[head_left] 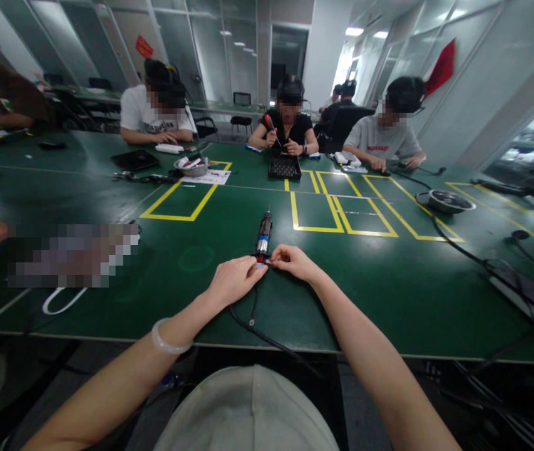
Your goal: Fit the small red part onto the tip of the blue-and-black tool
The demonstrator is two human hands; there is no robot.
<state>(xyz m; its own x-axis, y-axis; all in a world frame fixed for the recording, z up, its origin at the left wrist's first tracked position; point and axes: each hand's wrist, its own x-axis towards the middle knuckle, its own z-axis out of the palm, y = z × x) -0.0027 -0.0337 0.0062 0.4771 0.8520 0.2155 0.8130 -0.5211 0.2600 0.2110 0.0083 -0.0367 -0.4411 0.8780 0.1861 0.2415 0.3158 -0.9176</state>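
A slim cylindrical tool with a metal tip (265, 233) lies on the green table, pointing away from me. It has a black front, a silver and blue middle, and red parts at the rear; it looks like an electric screwdriver without its casing. My left hand (233, 279) is closed on its rear end, thumb over the red part. On the other side, my right hand (295, 260) pinches something small beside the red part, too small to make out. A black cable (267, 338) runs from under my left hand over the table's front edge.
Yellow tape outlines (316, 229) mark the green table (370, 294). A metal bowl (451, 202) and cables lie at the right. A white strap (62, 307) lies at left, beside a blurred item. Opposite, several people work; one holds a red-handled screwdriver (269, 122) over a black tray (284, 168).
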